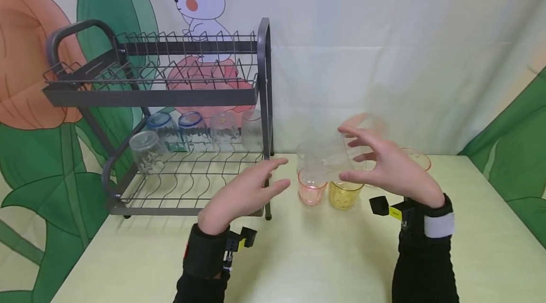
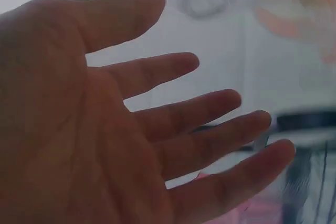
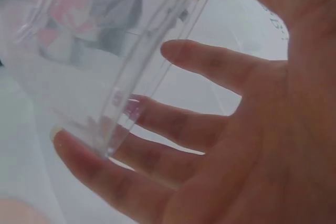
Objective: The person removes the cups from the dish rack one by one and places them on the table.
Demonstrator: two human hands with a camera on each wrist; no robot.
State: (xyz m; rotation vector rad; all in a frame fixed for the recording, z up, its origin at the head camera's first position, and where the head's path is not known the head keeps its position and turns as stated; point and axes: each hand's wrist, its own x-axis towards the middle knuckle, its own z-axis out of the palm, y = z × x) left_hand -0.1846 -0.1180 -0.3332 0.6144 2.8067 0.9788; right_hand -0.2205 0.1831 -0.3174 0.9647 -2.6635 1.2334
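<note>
My right hand holds a large clear glass by its rim, thumb below and fingers above. The glass lies tilted on its side in the air, its mouth towards my palm. In the right wrist view the fingers of the right hand curve around the rim of the clear glass. Left of the glass, my left hand is raised with fingers apart, touching nothing; its palm is bare in the left wrist view. Below the held glass stand a pink glass and a yellow glass.
A dark two-tier rack stands on the left of the table. Its lower tier holds several upturned glasses, among them a blue-rimmed glass and a clear glass. Another rimmed glass is partly hidden behind my right hand.
</note>
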